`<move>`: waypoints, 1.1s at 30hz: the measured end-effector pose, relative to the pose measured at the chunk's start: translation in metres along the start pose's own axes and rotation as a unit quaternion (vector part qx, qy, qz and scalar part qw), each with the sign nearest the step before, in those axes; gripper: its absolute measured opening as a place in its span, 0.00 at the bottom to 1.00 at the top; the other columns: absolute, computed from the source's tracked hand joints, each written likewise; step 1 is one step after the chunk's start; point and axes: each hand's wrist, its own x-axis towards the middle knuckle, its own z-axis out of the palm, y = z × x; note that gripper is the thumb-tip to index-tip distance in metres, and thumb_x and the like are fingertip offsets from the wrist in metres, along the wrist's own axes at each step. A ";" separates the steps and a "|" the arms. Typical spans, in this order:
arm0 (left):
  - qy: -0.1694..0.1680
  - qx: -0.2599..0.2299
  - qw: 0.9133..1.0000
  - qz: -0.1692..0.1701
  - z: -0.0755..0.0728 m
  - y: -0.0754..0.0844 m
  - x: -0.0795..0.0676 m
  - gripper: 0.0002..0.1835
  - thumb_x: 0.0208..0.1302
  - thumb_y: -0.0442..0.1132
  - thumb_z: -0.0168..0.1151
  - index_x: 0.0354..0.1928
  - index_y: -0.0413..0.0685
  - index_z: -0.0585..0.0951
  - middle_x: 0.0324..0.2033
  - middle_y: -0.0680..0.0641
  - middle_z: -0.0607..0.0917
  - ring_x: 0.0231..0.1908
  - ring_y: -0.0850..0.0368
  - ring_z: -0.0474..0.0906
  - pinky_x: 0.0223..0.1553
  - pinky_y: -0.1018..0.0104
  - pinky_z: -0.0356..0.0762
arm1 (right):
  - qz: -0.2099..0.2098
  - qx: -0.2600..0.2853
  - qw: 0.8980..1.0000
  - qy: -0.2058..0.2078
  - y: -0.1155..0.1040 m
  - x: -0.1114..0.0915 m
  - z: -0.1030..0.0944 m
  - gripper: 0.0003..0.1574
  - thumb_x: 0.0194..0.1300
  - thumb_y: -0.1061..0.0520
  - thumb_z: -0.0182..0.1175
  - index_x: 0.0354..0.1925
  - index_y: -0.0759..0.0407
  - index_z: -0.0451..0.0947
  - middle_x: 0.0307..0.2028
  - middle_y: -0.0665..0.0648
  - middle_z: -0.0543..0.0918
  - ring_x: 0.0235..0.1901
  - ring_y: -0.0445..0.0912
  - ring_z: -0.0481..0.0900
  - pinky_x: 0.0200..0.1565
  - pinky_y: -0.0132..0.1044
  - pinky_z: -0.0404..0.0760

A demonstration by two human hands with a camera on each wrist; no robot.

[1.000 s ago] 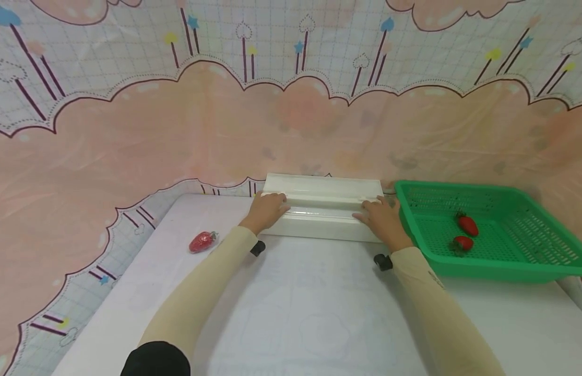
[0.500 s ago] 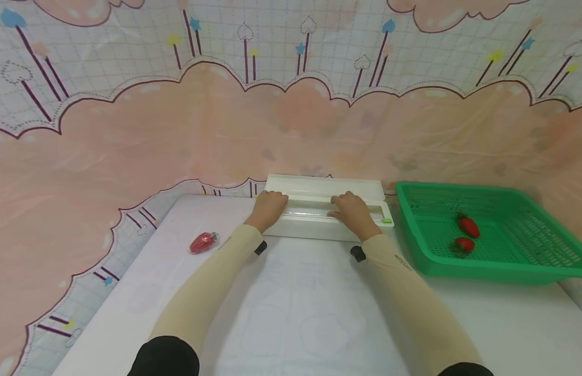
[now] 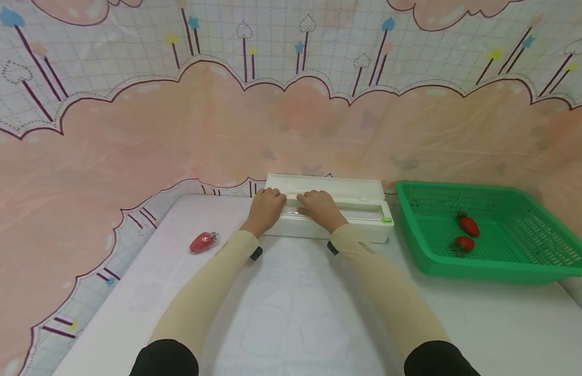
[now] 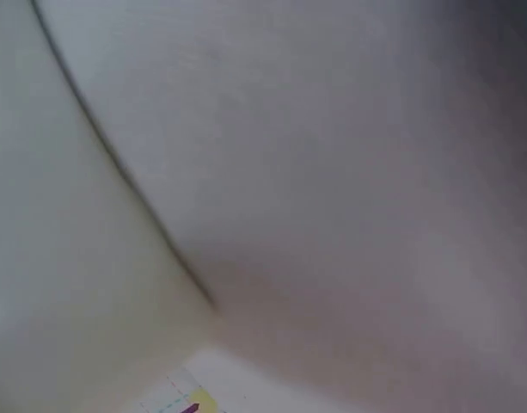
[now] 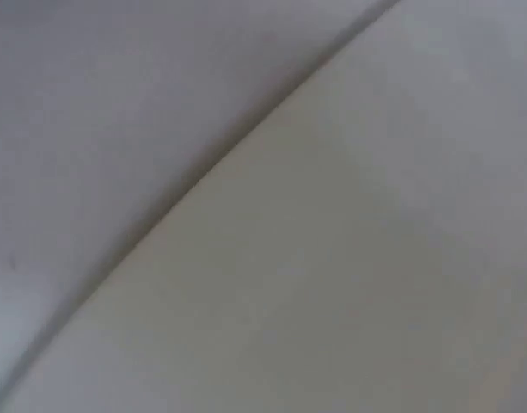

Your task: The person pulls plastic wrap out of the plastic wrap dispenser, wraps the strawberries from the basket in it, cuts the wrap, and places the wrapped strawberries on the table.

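Note:
In the head view a long white cling film dispenser [image 3: 337,226], its lid [image 3: 325,185] raised at the back, lies across the table's far side. A small green slider [image 3: 387,220] sits at its right end. My left hand [image 3: 266,209] rests over the dispenser's left end, fingers bent over the opening. Close to its right, my right hand [image 3: 320,208] reaches in with bent fingers. Whether either hand pinches the clear film cannot be made out. Both wrist views show a blurred pale surface of the dispenser [image 4: 65,241] [image 5: 315,249] beside the white tabletop; neither shows fingers.
Left of the dispenser lies a red strawberry [image 3: 203,243] in shiny clear wrap. At right stands a green perforated basket [image 3: 488,269] holding two strawberries [image 3: 468,225] [image 3: 463,244]. The white table [image 3: 291,303] reaches back to a patterned cloth backdrop [image 3: 225,136].
My right hand has travelled left along the dispenser from its right end to near my left hand, uncovering the green slider. The left hand stays at the left end.

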 end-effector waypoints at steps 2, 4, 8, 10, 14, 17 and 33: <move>0.034 0.009 0.999 0.013 0.002 -0.001 -0.002 0.07 0.63 0.40 0.59 0.34 0.46 0.83 0.31 0.47 0.84 0.34 0.52 0.79 0.45 0.57 0.78 | -0.030 -0.027 0.999 0.021 0.001 0.001 0.002 0.16 0.62 0.46 0.59 0.37 0.58 0.76 0.27 0.54 0.83 0.25 0.47 0.80 0.27 0.38 0.77; 0.062 0.016 0.998 0.023 0.004 -0.002 -0.004 0.06 0.63 0.40 0.60 0.33 0.46 0.82 0.30 0.47 0.83 0.34 0.52 0.79 0.44 0.57 0.78 | -0.055 -0.052 0.996 0.036 0.005 0.000 0.004 0.15 0.63 0.47 0.58 0.35 0.58 0.75 0.25 0.54 0.82 0.23 0.46 0.79 0.25 0.37 0.76; 0.088 0.023 0.995 0.034 0.004 -0.003 -0.006 0.06 0.63 0.39 0.60 0.32 0.46 0.82 0.30 0.47 0.83 0.34 0.52 0.80 0.45 0.57 0.78 | -0.085 -0.076 0.992 0.044 0.020 -0.007 0.008 0.14 0.65 0.49 0.57 0.32 0.59 0.74 0.23 0.54 0.81 0.21 0.46 0.79 0.24 0.37 0.76; 0.093 0.021 0.995 0.037 0.004 -0.004 -0.007 0.06 0.63 0.39 0.60 0.32 0.46 0.81 0.29 0.47 0.83 0.34 0.51 0.80 0.45 0.56 0.78 | -0.095 -0.089 0.990 0.044 0.027 -0.013 0.008 0.13 0.65 0.50 0.56 0.31 0.58 0.74 0.23 0.54 0.81 0.21 0.46 0.79 0.25 0.37 0.76; 0.092 0.019 0.995 0.039 0.004 -0.005 -0.008 0.05 0.63 0.38 0.59 0.32 0.45 0.82 0.30 0.47 0.83 0.34 0.52 0.80 0.46 0.56 0.78 | -0.107 -0.103 0.988 0.030 0.041 -0.028 0.004 0.06 0.63 0.58 0.58 0.32 0.59 0.72 0.23 0.54 0.80 0.20 0.45 0.78 0.26 0.37 0.77; 0.095 0.020 0.994 0.040 0.004 -0.005 -0.008 0.04 0.62 0.36 0.59 0.32 0.46 0.82 0.29 0.47 0.83 0.34 0.52 0.80 0.46 0.55 0.78 | -0.103 -0.103 0.989 0.011 0.050 -0.041 0.001 0.06 0.60 0.66 0.58 0.32 0.60 0.70 0.23 0.55 0.78 0.19 0.44 0.76 0.26 0.37 0.77; 0.094 0.014 0.995 0.040 0.000 -0.003 -0.011 0.03 0.59 0.32 0.58 0.32 0.44 0.81 0.30 0.46 0.83 0.34 0.50 0.80 0.45 0.55 0.77 | -0.060 -0.085 0.992 0.069 0.081 -0.096 -0.004 0.08 0.56 0.68 0.62 0.36 0.62 0.75 0.32 0.57 0.81 0.30 0.47 0.80 0.34 0.40 0.78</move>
